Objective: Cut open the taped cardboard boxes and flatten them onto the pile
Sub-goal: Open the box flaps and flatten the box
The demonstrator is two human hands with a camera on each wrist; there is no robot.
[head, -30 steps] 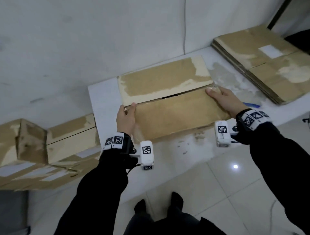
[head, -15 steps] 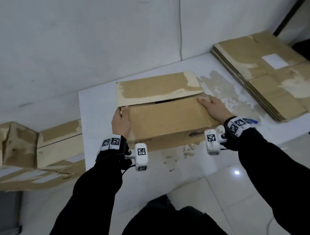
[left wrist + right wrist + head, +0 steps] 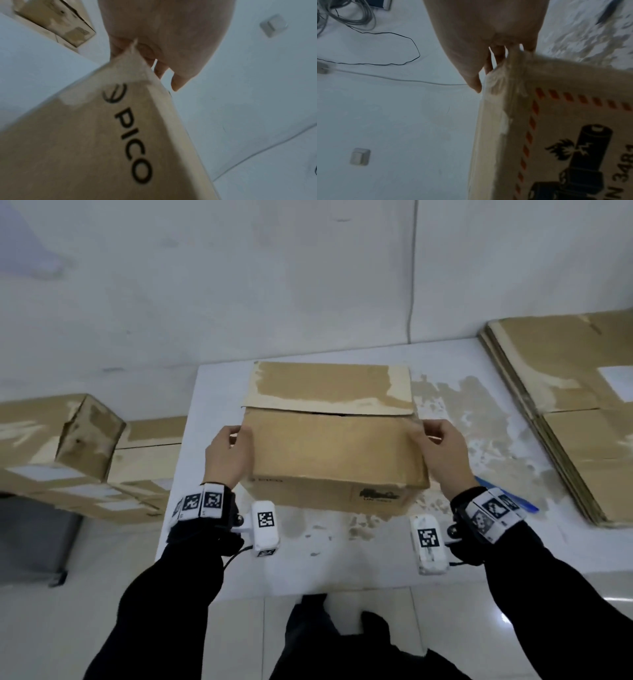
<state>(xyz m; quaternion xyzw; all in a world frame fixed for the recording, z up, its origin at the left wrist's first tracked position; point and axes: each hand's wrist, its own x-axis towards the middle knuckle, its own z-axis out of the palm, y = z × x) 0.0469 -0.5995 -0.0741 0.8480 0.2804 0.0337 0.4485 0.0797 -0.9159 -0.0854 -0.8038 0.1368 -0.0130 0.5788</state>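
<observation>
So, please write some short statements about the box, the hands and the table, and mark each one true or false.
1. Both hands, left hand and right hand, hold the cardboard box at its ends. True.
2. The box lies flattened. False: it stands as a box on the white table.
3. A pile of flattened cardboard lies to the right. True.
4. The right hand holds a blue cutter. False: it lies on the table.
</observation>
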